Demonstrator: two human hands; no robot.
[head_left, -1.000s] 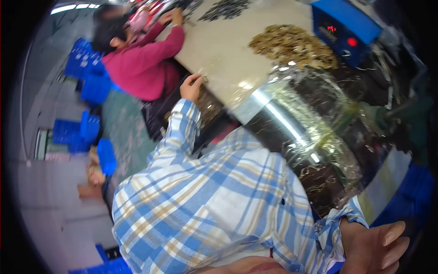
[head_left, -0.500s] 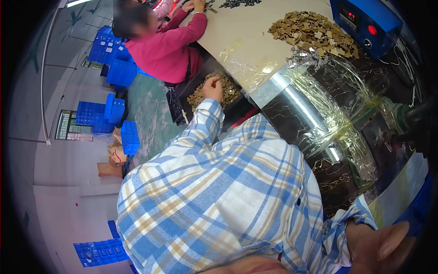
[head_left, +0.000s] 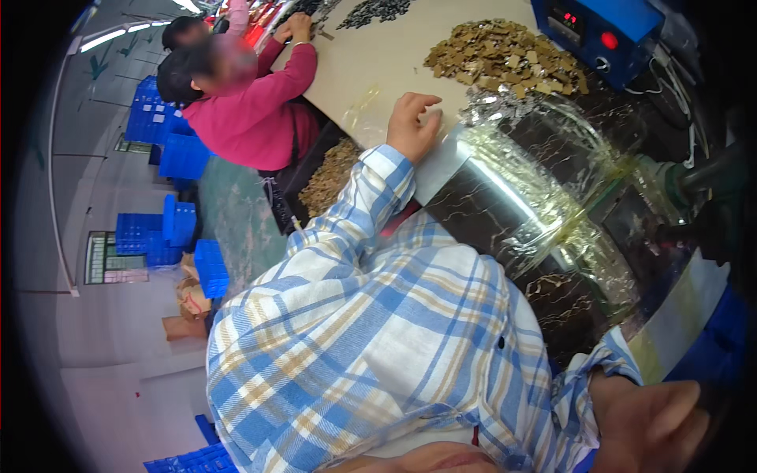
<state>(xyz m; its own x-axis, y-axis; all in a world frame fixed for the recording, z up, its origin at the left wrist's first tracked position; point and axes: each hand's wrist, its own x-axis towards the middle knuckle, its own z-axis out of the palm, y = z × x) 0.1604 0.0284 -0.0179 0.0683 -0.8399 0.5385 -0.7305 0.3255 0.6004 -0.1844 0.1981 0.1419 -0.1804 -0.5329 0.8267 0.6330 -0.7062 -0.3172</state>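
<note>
Nearest, the right hand (head_left: 650,426) sat at the lower right corner, cut off by the frame edge, so whether its fingers were open or closed could not be told; nothing showed in its grip. Above it spread the plaid shirt sleeve (head_left: 355,331), running up to the left hand (head_left: 414,126), which lay on the edge of the pale desk (head_left: 378,55) with fingers spread loosely, gripping nothing. Just right of that hand a clear crinkled plastic sheet (head_left: 544,181) covered a dark marbled surface. Farther on, a heap of small tan pieces (head_left: 505,55) rested on the desk beside a blue control box (head_left: 599,27). Beyond, a person in a pink top (head_left: 252,110) leaned over the desk, with blue crates (head_left: 181,158) stacked behind.
</note>
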